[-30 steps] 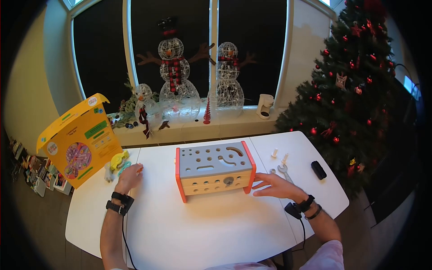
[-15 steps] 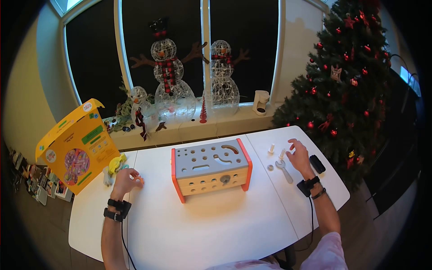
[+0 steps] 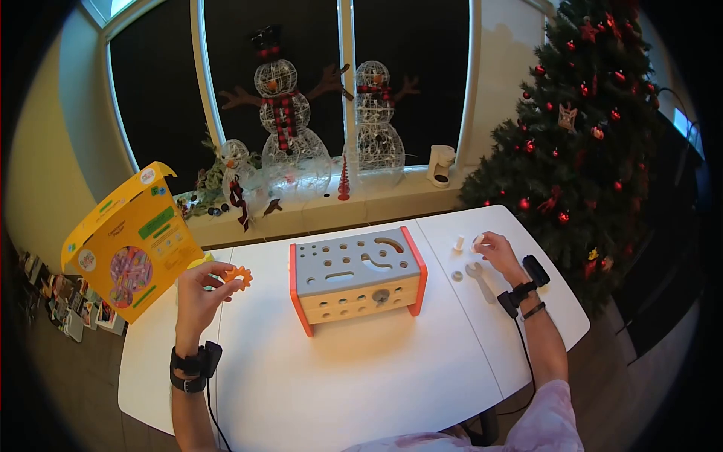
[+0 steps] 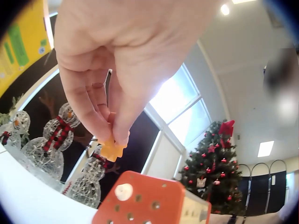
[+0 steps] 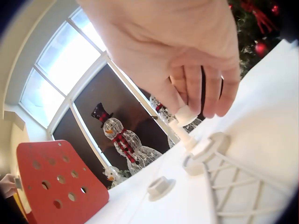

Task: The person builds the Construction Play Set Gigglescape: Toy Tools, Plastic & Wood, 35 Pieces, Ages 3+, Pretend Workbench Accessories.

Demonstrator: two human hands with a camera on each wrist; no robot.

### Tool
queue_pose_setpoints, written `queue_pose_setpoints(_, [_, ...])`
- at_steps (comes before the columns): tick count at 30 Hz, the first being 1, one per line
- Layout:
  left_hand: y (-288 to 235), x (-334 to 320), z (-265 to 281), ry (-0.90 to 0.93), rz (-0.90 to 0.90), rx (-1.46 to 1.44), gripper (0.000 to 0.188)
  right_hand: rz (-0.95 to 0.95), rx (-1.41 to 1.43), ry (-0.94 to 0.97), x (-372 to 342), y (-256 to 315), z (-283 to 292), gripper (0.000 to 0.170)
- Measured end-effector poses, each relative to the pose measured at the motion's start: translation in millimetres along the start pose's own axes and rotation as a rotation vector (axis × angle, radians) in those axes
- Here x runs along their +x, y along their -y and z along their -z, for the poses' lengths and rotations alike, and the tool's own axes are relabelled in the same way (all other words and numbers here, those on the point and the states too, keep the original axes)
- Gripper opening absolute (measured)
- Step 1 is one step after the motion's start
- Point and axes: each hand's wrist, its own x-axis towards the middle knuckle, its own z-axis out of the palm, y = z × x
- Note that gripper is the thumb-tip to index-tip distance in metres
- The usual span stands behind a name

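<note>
The left hand (image 3: 199,297), over the table (image 3: 316,392), pinches an orange gear (image 4: 112,151) between thumb and fingertips — holding it by the edge should leave its face free. Centre, a grey-topped box (image 3: 369,279) with holes and red ends. Further right, a nut (image 3: 457,276) and a standing white peg (image 3: 459,242); beside them, the right hand (image 3: 503,256) pinches a bolt (image 5: 188,115) — best lifted straight up, clear of the wrench (image 3: 482,283).

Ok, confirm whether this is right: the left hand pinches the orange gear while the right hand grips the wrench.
Wrong on the right hand: it pinches a white peg, while the wrench lies on the table, as the right wrist view shows. The left hand does pinch the orange gear.
</note>
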Motion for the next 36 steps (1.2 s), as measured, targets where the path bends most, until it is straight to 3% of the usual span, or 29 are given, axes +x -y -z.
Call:
queue_pose_setpoints(2, [-24.5, -8.4, -5.8, 0.022, 0.005, -0.034, 0.025, 0.017, 0.424, 0.104, -33.8, 67.0, 4.2, 0.019])
queue_pose_setpoints(6, [-49.2, -25.6, -32.9, 0.148, -0.081, -0.114, 0.028, 0.041, 0.602, 0.207, -72.0, 143.4, 7.0, 0.016])
queue_pose_setpoints(9, [-50.5, -30.7, -55.2, 0.274, -0.224, -0.075, 0.033, 0.097, 0.716, 0.272, -90.4, 167.8, 5.4, 0.017])
queue_pose_setpoints(11, [-57.0, -34.3, -64.2, 0.315, -0.223, -0.059, 0.036, 0.141, 0.859, 0.412, -100.9, 175.9, 4.4, 0.02])
queue_pose_setpoints(16, [-71.4, -38.0, -82.2, 0.363, -0.191, -0.089, 0.031, 0.142, 0.988, 0.549, -128.0, 201.2, -0.8, 0.021])
queue_pose_setpoints(20, [-70.7, -33.6, -92.9, 0.353, -0.165, -0.059, 0.014, 0.156, 0.852, 0.502, -141.1, 214.6, -12.4, 0.02])
queue_pose_setpoints(27, [-44.6, -36.6, -124.4, 0.31, -0.26, 0.055, 0.016, 0.095, 0.643, 0.501, -159.8, 230.8, -43.8, 0.018])
queue_pose_setpoints(29, [-34.9, -35.9, -133.3, 0.254, -0.388, 0.085, 0.019, 0.075, 0.591, 0.595, -161.4, 231.5, -53.0, 0.018])
queue_pose_setpoints(36, [-30.5, -38.6, -145.1, 0.194, -0.404, 0.191, 0.021, 0.176, 0.655, 0.795, -165.3, 237.4, -89.6, 0.036])
